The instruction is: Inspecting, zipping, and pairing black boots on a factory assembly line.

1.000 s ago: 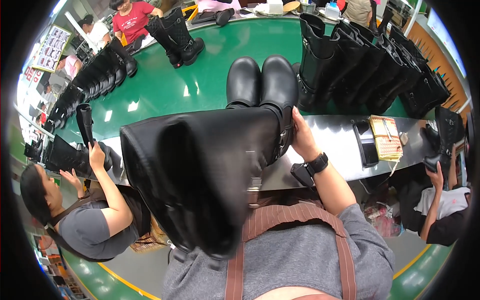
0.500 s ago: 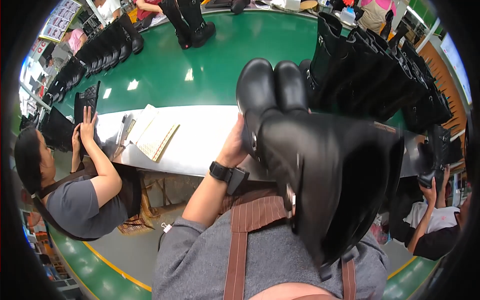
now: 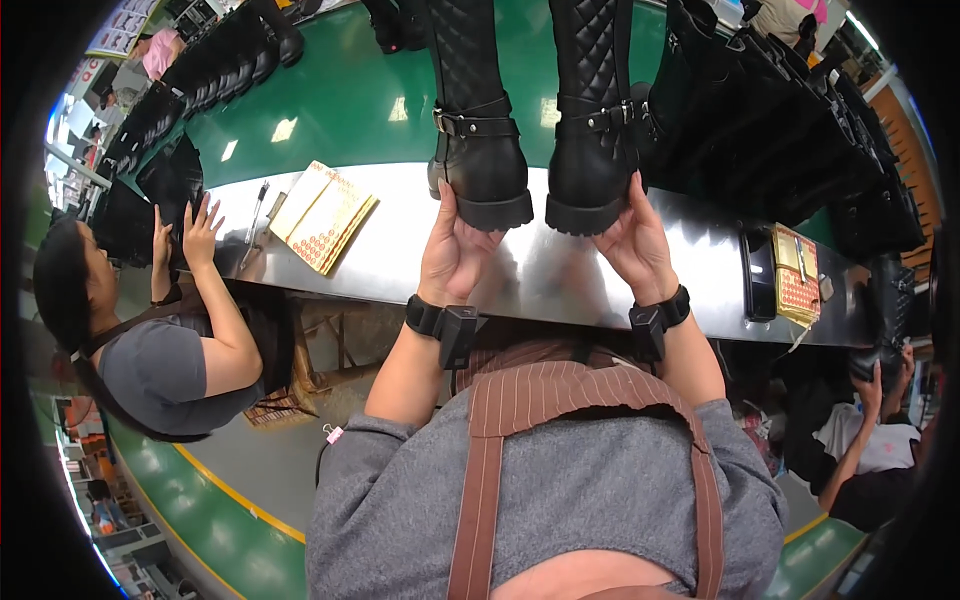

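Note:
A pair of tall black boots stands upright before me, heels toward me, with quilted shafts and buckled ankle straps. My left hand (image 3: pixel 457 245) is closed around the lower part of the left boot (image 3: pixel 480 160), thumb on its side and fingers under the sole. My right hand (image 3: pixel 638 242) grips the right boot (image 3: pixel 592 160) the same way, by its heel end. Both soles are held over the far part of the steel table edge (image 3: pixel 400 270), a small gap between the boots. Their tops run out of view.
Many black boots (image 3: pixel 770 130) crowd the right side; another row (image 3: pixel 210 75) lines the far left. Booklets (image 3: pixel 322 215) and a pen (image 3: pixel 257 210) lie left, a dark phone-like slab (image 3: pixel 759 275) and another booklet (image 3: pixel 797 275) right. Co-workers (image 3: pixel 170 370) sit on both sides; the right one holds a boot.
The boots have swung from lying sideways across my chest, toes away, to upright beyond the table edge, heels toward me. My right hand, mostly hidden before, now shows on the right boot.

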Demonstrator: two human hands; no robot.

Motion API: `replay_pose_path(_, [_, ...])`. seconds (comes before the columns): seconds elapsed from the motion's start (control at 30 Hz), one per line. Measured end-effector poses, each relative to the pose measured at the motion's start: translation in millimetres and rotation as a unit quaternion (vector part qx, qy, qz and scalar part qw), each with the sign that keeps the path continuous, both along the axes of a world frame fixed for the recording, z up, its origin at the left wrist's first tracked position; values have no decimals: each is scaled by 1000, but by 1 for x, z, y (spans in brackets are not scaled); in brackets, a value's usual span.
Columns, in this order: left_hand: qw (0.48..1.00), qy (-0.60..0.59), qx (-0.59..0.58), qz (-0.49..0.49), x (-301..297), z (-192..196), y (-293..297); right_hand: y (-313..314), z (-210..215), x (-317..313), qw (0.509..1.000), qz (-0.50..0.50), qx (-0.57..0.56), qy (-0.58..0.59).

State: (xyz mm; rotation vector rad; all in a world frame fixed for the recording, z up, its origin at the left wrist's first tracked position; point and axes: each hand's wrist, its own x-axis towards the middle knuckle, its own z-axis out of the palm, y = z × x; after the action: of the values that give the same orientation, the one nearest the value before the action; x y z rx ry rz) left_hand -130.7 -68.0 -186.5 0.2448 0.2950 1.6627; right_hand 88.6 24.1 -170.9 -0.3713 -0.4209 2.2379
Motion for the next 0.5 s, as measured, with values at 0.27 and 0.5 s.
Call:
replay_pose_path(0.27, [997, 49, -39, 44, 0, -5, -4, -6, 5, -8, 998, -28, 9, -62])
replay_pose_path(0.5, [998, 50, -34, 21, 2, -9, -5, 1, 1, -9, 996, -16, 6, -93])
